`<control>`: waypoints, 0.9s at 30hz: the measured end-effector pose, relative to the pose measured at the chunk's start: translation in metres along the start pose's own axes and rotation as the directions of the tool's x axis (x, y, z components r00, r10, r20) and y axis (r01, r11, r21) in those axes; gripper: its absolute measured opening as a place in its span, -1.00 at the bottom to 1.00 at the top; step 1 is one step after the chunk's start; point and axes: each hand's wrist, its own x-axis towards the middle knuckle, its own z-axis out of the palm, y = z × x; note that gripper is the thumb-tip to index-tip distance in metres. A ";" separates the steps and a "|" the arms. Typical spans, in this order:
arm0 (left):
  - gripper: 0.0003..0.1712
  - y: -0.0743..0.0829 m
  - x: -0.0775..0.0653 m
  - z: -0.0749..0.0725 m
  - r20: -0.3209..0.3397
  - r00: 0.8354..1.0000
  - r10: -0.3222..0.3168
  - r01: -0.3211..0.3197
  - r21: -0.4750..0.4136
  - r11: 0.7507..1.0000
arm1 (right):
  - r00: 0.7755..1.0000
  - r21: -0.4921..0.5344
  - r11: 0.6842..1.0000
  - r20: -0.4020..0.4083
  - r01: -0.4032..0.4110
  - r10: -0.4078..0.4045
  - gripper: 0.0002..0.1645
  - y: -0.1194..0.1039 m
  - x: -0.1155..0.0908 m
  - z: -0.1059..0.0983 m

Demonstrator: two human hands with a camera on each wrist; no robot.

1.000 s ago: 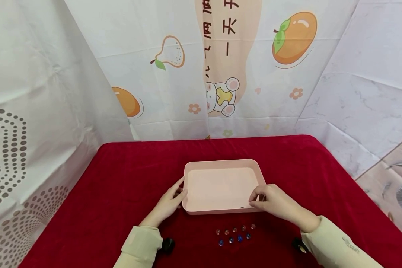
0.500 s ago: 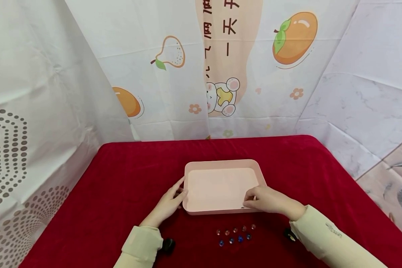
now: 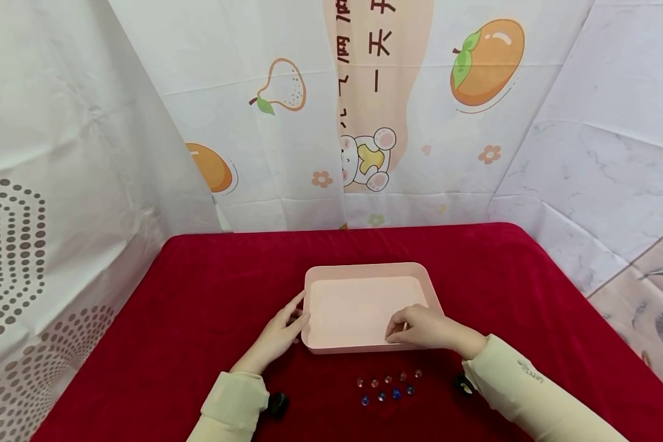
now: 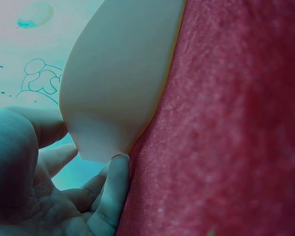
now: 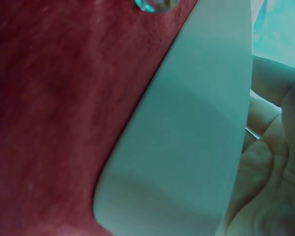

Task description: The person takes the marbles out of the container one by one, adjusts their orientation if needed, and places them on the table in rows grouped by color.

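A shallow pink tray (image 3: 350,307) rests on the red cloth. My left hand (image 3: 276,334) touches its left side, fingers fairly straight and the thumb at the rim. The left wrist view shows the little finger against the outer wall at the corner. Reaching over the front wall from the right, my right hand (image 3: 417,327) has curled fingers, thumb and forefinger close together low inside the tray. I cannot tell whether they pinch something. In the right wrist view the tray wall (image 5: 179,128) hides the fingertips.
In front of the tray lie small faceted gems in two rows: several clear ones (image 3: 388,379) behind, several blue ones (image 3: 396,394) nearer. A red velvet cloth (image 3: 226,270) covers the table. Patterned curtains (image 3: 287,153) hang at the back and sides.
My right hand has slid left along the inside of the front wall. A small dark spot seen earlier near its fingertips is now hidden. The left hand and gem rows stay put.
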 end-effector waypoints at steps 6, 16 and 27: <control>-0.33 0.000 0.000 -0.001 0.013 1.000 -0.008 0.008 0.003 1.000 | 0.999 0.060 0.998 0.039 0.008 -0.010 -0.94 0.000 0.008 0.001; -0.32 0.001 0.000 -0.002 0.032 0.999 -0.007 0.007 0.009 1.000 | 0.996 0.077 0.997 0.090 -0.007 0.000 -0.95 0.003 0.016 0.004; -0.32 0.000 0.001 -0.002 0.030 0.999 -0.012 0.011 0.020 1.000 | 0.992 0.108 0.994 0.123 -0.012 -0.001 -0.83 0.001 0.020 0.005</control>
